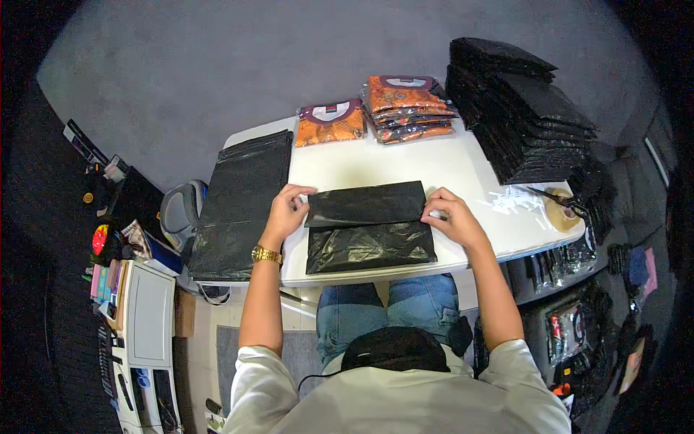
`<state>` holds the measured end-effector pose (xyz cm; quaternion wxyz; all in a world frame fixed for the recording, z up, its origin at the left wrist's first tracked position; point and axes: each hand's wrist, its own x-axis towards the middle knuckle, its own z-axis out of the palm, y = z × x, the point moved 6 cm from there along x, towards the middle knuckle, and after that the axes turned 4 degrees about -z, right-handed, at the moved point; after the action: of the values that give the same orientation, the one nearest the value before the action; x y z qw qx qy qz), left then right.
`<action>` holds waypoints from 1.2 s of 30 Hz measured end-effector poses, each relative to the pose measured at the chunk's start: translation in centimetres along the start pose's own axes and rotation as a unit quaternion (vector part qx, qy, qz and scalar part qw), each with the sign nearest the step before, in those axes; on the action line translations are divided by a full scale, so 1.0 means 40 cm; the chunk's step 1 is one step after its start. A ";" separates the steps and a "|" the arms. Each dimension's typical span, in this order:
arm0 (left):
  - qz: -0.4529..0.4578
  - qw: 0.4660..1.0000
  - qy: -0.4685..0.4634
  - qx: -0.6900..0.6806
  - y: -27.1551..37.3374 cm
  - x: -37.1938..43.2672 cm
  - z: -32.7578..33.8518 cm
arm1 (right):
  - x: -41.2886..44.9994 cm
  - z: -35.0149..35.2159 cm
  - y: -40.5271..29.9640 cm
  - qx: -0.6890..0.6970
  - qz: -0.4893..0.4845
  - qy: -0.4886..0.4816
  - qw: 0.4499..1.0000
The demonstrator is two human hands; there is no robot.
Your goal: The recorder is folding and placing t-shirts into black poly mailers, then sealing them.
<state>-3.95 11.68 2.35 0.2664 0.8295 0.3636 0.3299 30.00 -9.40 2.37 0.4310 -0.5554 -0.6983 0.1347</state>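
A black plastic bag [374, 247] lies on the white table [347, 163] before me, its upper part folded over in a flap. My left hand [288, 210] pinches the flap's left edge between thumb and finger. At the flap's right edge, my right hand [449, 216] has thumb and fingers closed on the plastic. A flat stack of black plastic bags [244, 200] lies to the left of my left hand. Beyond the bag are an orange garment in clear plastic [329, 126] and a pile of similar packed garments [409, 108].
A tall heap of filled black bags [526, 114] stands at the table's back right. Nearer are scattered white strips [518, 202], black-handled scissors [564, 202] and a roll of tape [561, 217]. A grey chair [183, 211] and a white cabinet [152, 314] are at the left.
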 end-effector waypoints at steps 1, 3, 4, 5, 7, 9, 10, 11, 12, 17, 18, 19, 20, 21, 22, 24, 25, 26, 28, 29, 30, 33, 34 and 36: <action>0.001 1.000 0.002 0.001 -0.008 0.001 -0.002 | 0.002 -0.001 -0.006 0.000 -0.003 0.000 1.000; 0.085 0.996 0.014 0.019 0.020 0.005 -0.003 | -0.001 -0.006 -0.012 0.006 -0.004 0.015 1.000; 0.087 0.996 0.014 0.019 0.029 0.007 -0.002 | -0.002 -0.008 -0.011 0.004 -0.003 0.017 1.000; 0.070 0.997 0.008 0.017 0.031 0.007 0.001 | -0.002 -0.011 -0.009 -0.001 -0.005 0.027 1.000; 0.054 0.998 0.002 0.016 0.041 0.005 0.004 | -0.003 -0.015 -0.009 -0.006 -0.006 0.039 0.999; 0.056 0.998 -0.006 0.005 0.048 0.002 0.005 | -0.002 -0.015 -0.007 0.002 -0.002 0.049 0.999; 0.056 0.998 -0.005 0.006 0.049 0.002 0.003 | -0.001 -0.014 -0.007 0.003 -0.002 0.048 0.999; 0.041 0.999 -0.011 0.015 0.044 0.003 0.003 | 0.000 -0.013 -0.008 0.007 -0.002 0.047 0.999; 0.026 0.999 -0.018 0.023 0.043 0.004 0.005 | 0.000 -0.012 -0.007 0.012 -0.002 0.045 0.999; 0.038 0.998 0.008 0.055 0.043 0.015 -0.001 | -0.001 -0.016 -0.009 -0.005 -0.013 0.044 0.999; 0.055 0.997 0.021 0.055 0.043 0.016 -0.004 | 0.000 -0.015 -0.008 -0.002 -0.010 0.044 0.999; 0.055 0.997 0.021 0.055 0.038 0.016 -0.004 | 0.002 -0.013 -0.008 -0.002 -0.011 0.044 0.999; 0.054 0.996 0.036 0.059 0.033 0.014 -0.009 | 0.003 -0.012 -0.011 -0.005 -0.014 0.044 0.999; 0.054 0.995 0.049 0.062 0.033 0.014 -0.010 | 0.002 -0.013 -0.011 -0.009 -0.016 0.044 0.999; 0.054 0.995 0.048 0.061 0.032 0.014 -0.007 | 0.001 -0.014 -0.012 -0.009 -0.015 0.044 0.999; 0.045 0.994 0.051 0.086 0.025 0.011 -0.002 | -0.001 -0.013 -0.013 -0.007 -0.016 0.037 0.999; 0.044 0.994 0.050 0.085 0.022 0.009 0.000 | -0.003 -0.013 -0.012 -0.007 -0.016 0.036 0.999; 0.052 0.993 0.046 0.094 0.021 0.008 0.003 | -0.006 -0.011 -0.010 -0.013 -0.018 0.030 0.999; 0.060 0.992 0.043 0.103 0.015 0.008 0.002 | -0.006 -0.010 -0.010 -0.018 -0.022 0.025 0.999; 0.067 0.992 0.033 0.102 0.013 0.008 0.005 | -0.007 -0.010 -0.010 -0.018 -0.024 0.019 0.999; 0.074 0.992 0.023 0.101 0.005 0.008 0.009 | -0.008 -0.011 -0.011 -0.019 -0.026 0.013 0.999; 0.018 0.999 0.040 0.030 -0.035 0.007 -0.005 | -0.010 -0.010 -0.002 -0.010 -0.022 0.001 1.000; -0.065 0.997 0.040 -0.001 -0.065 0.008 -0.009 | -0.009 -0.011 0.002 -0.011 -0.020 0.003 1.000; -0.121 0.990 0.065 -0.028 -0.084 0.009 -0.025 | -0.002 -0.008 0.006 0.003 -0.016 -0.004 1.000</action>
<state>-5.93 14.16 0.81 0.3037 0.7484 0.4684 0.3583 30.38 -9.48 2.37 0.4319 -0.5426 -0.7082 0.1324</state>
